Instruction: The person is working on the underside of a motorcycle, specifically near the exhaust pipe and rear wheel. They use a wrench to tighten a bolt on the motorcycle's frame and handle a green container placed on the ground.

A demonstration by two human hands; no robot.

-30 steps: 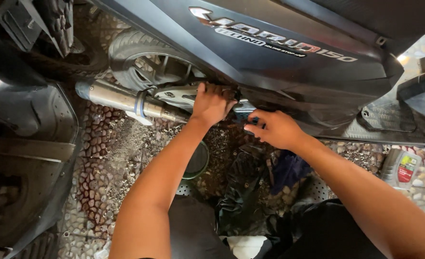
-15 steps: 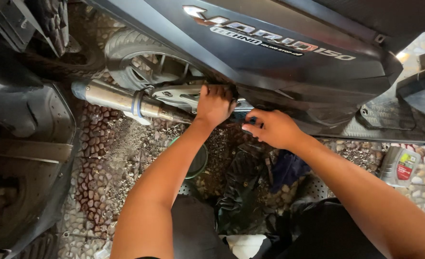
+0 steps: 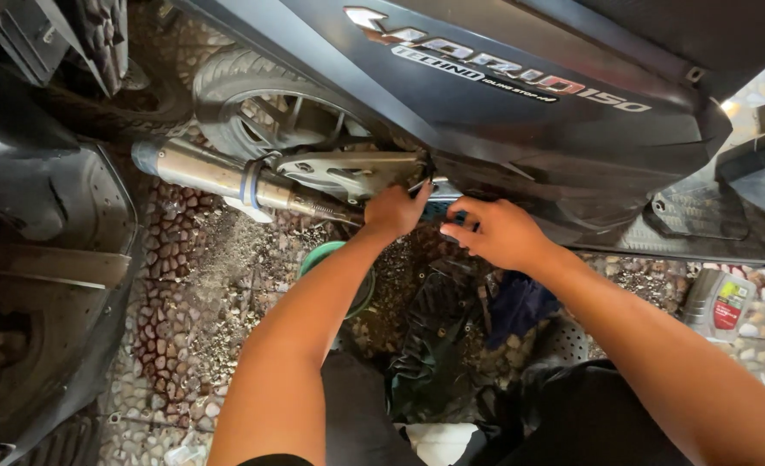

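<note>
The left hand [image 3: 393,210] reached up under the dark grey plastic side panel of the scooter [image 3: 520,112], fingers curled shut against a small silver metal part [image 3: 430,183] at the panel's lower edge; whether it truly gripped that part could not be made out. The right hand [image 3: 496,233] sat just beside it, fingers bent around something mostly hidden. The chrome cylindrical exhaust pipe [image 3: 219,175] ran left of the hands, near the black rear tyre [image 3: 253,91]. Below, a green round bowl [image 3: 341,274] was half covered by the left forearm, resting on the pebbled floor [image 3: 184,285]. A grey plastic oil bottle [image 3: 717,302] stood well apart at right.
</note>
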